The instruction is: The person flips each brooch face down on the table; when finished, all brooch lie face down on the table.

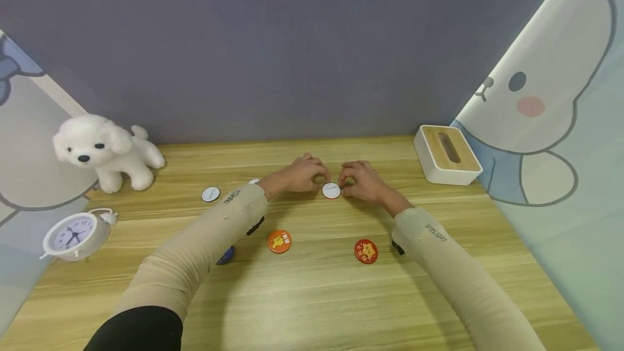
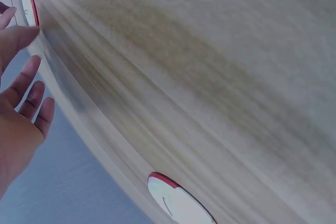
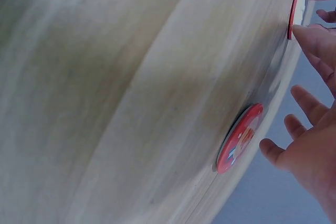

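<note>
A round white-faced badge (image 1: 331,190) with a red rim lies on the wooden table between both hands. My left hand (image 1: 304,174) pinches its left side with thumb and index finger. On the opposite edge my right hand (image 1: 363,182) has thumb and index finger at the rim, pinching it. In both wrist views the other fingers are spread loosely off the badge. Nearer me lie an orange badge (image 1: 280,241) with a thumbs-up picture and a red badge (image 1: 365,251) with a yellow figure. The right wrist view shows a red badge (image 3: 241,137) below the right hand.
Another white-faced badge (image 1: 211,194) lies left; one more (image 1: 254,181) is partly hidden by the left forearm, as is a blue badge (image 1: 225,255). A plush dog (image 1: 109,150) and an alarm clock (image 1: 75,236) stand left, a tissue box (image 1: 448,155) back right.
</note>
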